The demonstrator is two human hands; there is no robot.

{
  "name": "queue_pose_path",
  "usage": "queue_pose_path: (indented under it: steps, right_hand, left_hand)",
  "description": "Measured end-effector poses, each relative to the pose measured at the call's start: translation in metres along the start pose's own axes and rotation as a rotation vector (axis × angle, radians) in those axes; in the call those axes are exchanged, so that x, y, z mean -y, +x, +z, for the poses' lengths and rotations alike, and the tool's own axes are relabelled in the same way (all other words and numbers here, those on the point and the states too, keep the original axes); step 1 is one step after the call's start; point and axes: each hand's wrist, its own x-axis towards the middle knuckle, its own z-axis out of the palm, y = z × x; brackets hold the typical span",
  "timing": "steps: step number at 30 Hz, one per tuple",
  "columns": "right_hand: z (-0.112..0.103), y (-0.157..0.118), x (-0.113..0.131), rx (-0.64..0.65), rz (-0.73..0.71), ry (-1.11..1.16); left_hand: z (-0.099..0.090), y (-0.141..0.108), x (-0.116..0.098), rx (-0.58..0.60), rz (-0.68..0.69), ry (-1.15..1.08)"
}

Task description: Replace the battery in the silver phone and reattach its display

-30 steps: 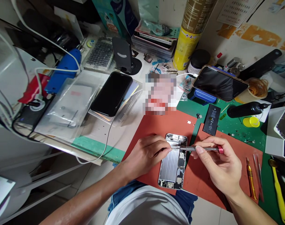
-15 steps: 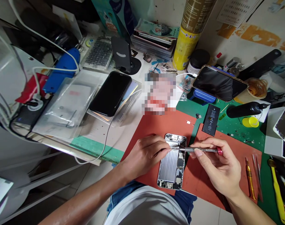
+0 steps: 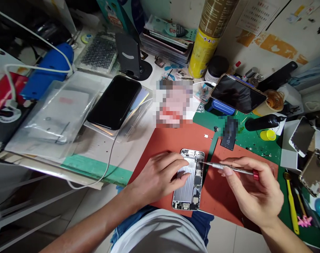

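Note:
An opened phone body [image 3: 184, 189] lies on the red mat, its bare metal bay and inner parts facing up. My right hand [image 3: 257, 186] grips a slim metal screwdriver [image 3: 223, 168] with a red end cap. The driver is nearly level, its tip over the upper right of the phone body. My left hand [image 3: 162, 175] reaches across the phone's left edge, thumb and index finger apart with nothing seen between them. Beyond the phone, a black phone battery [image 3: 229, 137] rests at the mat's far edge.
A black phone [image 3: 115, 102] lies on a stack at left, its cable hanging over the table edge. Another phone [image 3: 237, 93] leans on a blue stand. To the right are a black bottle [image 3: 265, 122], a yellow cap [image 3: 267, 135] and a yellow-handled tool [image 3: 291, 203].
My right hand has drawn the screwdriver rightward, away from my left fingers. My left thumb and index finger have parted. The view has shifted slightly.

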Motion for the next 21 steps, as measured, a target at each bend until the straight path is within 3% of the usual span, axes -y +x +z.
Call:
queue_pose_path:
  steps: [3,9,21]
  right_hand:
    - [-0.009,0.011,0.005,0.045,-0.173,-0.261]
    - [-0.005,0.037,0.014,0.175,-0.296,-0.448]
    - [-0.001,0.041,0.015,0.217,-0.299,-0.533]
  left_hand:
    - [0.0,-0.001,-0.001,0.028,0.083,0.093]
    - [0.002,-0.003,-0.002,0.121,0.115,0.227]
    - [0.005,-0.004,-0.002,0.155,0.117,0.305]
